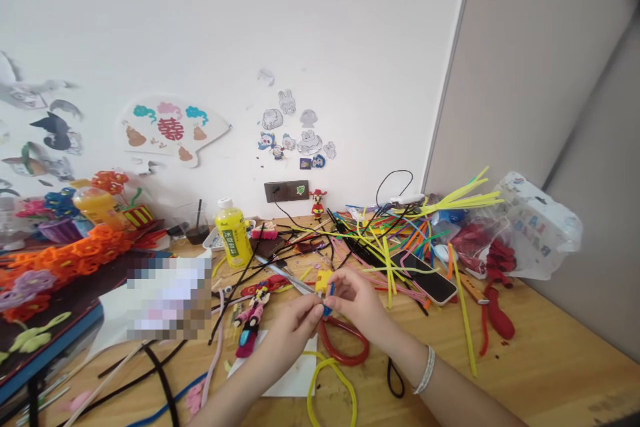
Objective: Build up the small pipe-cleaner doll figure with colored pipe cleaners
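Over the wooden table (550, 360) my left hand (293, 330) and my right hand (357, 303) meet, fingertips pinched together on a small yellow and blue pipe-cleaner piece (325, 290). A red pipe-cleaner loop (345, 347) lies just under the hands, and a yellow loop (333, 387) lies nearer to me. A white sheet (295, 380) sits below my left wrist. A small red and black pipe-cleaner figure (253, 313) lies to the left of my left hand.
A heap of coloured pipe cleaners (400, 233) and a phone (425, 277) lie behind the hands. A yellow bottle (233, 233) stands at the back. Orange pipe-cleaner flowers (75, 253) fill the left side. A plastic bag (535, 233) with red material sits at right.
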The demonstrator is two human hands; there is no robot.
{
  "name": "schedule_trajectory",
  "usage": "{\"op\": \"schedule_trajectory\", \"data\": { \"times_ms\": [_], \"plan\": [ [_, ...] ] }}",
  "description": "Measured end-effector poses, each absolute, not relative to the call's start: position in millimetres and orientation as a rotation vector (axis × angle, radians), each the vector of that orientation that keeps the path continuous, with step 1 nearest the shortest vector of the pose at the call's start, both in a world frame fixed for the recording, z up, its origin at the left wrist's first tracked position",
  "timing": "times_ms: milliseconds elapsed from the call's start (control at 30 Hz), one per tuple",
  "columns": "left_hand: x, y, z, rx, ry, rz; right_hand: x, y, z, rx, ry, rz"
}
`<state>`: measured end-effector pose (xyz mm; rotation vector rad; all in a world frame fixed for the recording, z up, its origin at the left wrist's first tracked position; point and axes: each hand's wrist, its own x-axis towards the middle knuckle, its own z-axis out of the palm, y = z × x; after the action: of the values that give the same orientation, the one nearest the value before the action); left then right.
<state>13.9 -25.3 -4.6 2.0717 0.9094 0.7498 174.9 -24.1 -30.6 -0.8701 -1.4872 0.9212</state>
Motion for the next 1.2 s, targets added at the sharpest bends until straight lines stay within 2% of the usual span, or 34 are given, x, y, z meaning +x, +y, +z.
{"op": "schedule_trajectory", "data": {
  "times_ms": [167,267,400,633,867,1033,1200],
  "plan": [
    [14.1,-27.9,-3.4,2.008,0.857,0.804,177.4,-32.6,-21.7,-0.864,-1.772,0.480],
    [13.6,-28.8,-3.2,1.959,0.860,0.849,179.7,-34.7,-18.2,-0.777,-1.983,0.387],
    [11.8,-27.0,-3.7,1.941,0.930,0.901,179.5,-35.9,-17.5,-0.878,-2.094,0.247],
    [13.2,-24.1,-0.2,1.789,0.922,0.944,179.1,-34.8,-18.4,-0.872,-2.063,0.302],
    [12.3,-25.4,-1.1,1.724,0.869,0.865,181.0,-37.1,-16.4,-0.822,-1.913,0.192],
    [10.9,-24.7,-5.6,1.846,0.844,0.778,181.0,-35.9,-12.0,-0.801,-1.803,0.501],
    [14.0,-28.4,0.1,1.997,0.873,0.735,177.1,-33.6,-12.9,-0.825,-1.473,1.297]
  ]
}}
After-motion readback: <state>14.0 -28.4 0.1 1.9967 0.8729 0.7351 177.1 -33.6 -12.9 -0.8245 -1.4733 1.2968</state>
